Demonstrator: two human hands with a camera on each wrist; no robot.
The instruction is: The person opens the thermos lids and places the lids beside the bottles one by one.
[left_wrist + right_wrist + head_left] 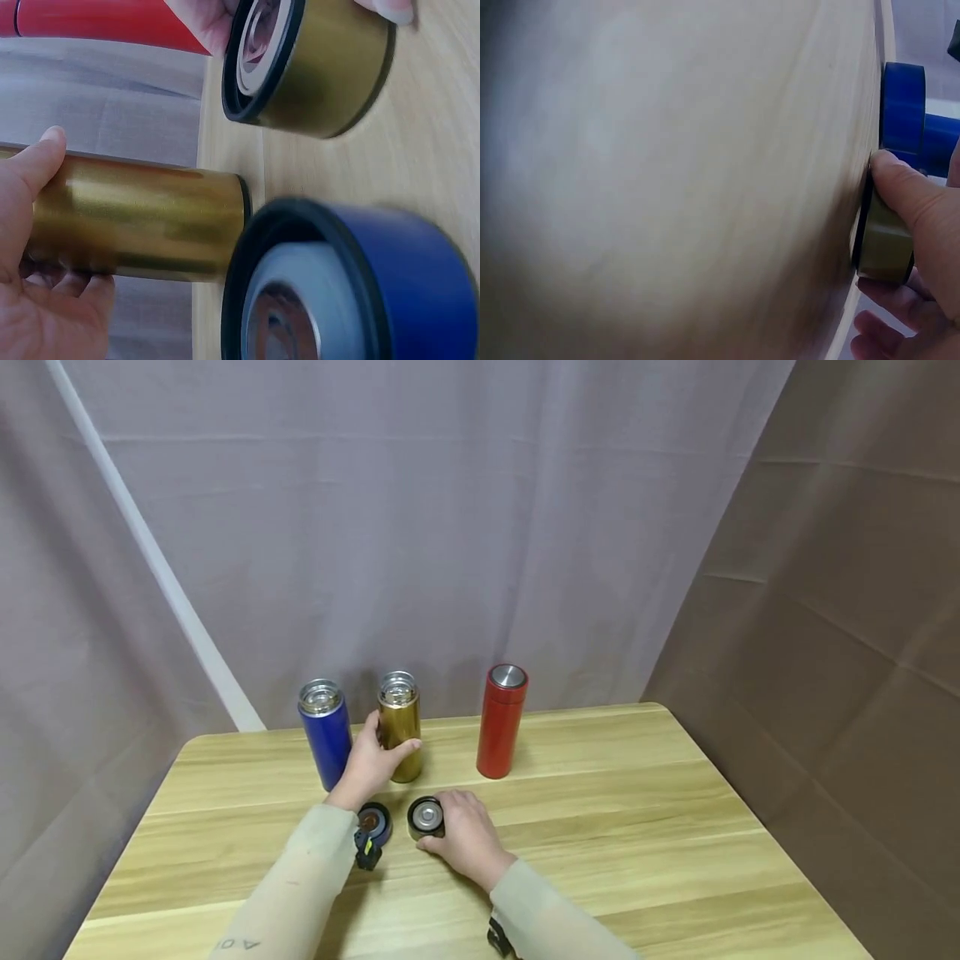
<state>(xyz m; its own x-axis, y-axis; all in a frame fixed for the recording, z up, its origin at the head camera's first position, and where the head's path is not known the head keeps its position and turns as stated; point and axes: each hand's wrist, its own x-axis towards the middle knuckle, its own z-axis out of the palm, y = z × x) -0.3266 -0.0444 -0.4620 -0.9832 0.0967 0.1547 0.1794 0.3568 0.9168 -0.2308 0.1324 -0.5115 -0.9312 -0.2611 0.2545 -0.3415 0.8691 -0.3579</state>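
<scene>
My left hand (372,762) grips the body of a gold thermos bottle (401,727), which stands upright with its lid off. Thumb and fingers wrap its two sides in the left wrist view. Nearer the front, my right hand (467,833) holds a gold lid (427,817) by its sides, the lid lying inner side up on the table. Beside it a blue lid (420,277), also inner side up, lies near my left wrist. Left of the gold bottle stands a lidless blue thermos bottle (327,739).
A red thermos bottle (502,722) with its lid on stands to the right on the wooden table (637,827). Grey curtains (450,527) hang behind the table, and a brown curtain (847,652) is at the right.
</scene>
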